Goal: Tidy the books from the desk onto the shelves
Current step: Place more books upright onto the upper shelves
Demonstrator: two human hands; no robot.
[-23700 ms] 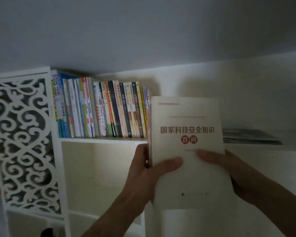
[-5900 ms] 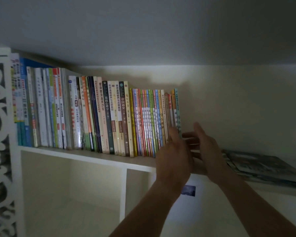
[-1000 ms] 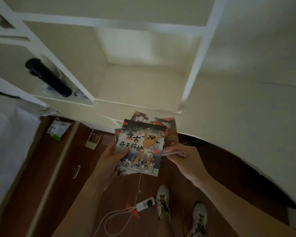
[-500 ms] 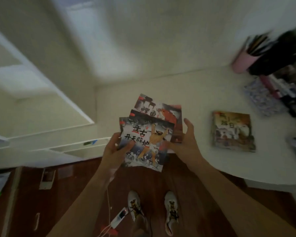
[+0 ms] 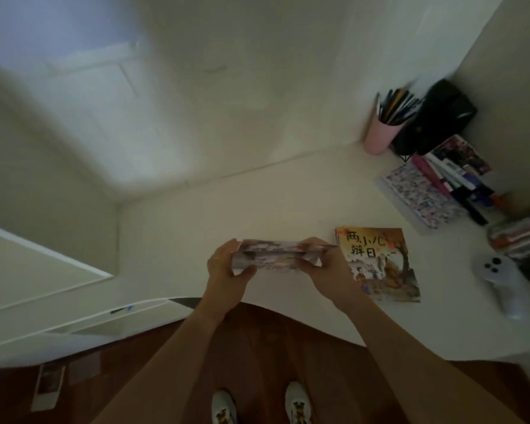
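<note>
At the far left, part of a white shelf unit [image 5: 43, 270] stood beside the white desk [image 5: 257, 203], and below it the dark wooden floor [image 5: 257, 347] was visible. In the middle the person held a small stack of thin picture books [image 5: 276, 258] above the front part of the desk, tilted so that mostly the edge and a narrow band of the cover could be seen. The left hand [image 5: 230, 273] gripped the left end of the stack, with the thumb under it and the fingers curled around the edge. The right hand [image 5: 325, 267] gripped the right end in the same way, its fingers bent around the books. Under the arms, two white shoes [image 5: 257, 405] stood on the floor. Just beside the right hand, one more picture book [image 5: 380, 264] with an orange cover and big black characters lay flat on the desk; I could not tell if the hand touched it. Further right and toward the wall there was a pink cup [image 5: 380, 133] full of pens, next to a black object [image 5: 438, 114] which was too blurred to name. In front of these a flowered notebook [image 5: 419, 194] lay flat, touching a pile of other books [image 5: 459, 175]. At the right edge a white controller [image 5: 499, 276] rested on the desk.
</note>
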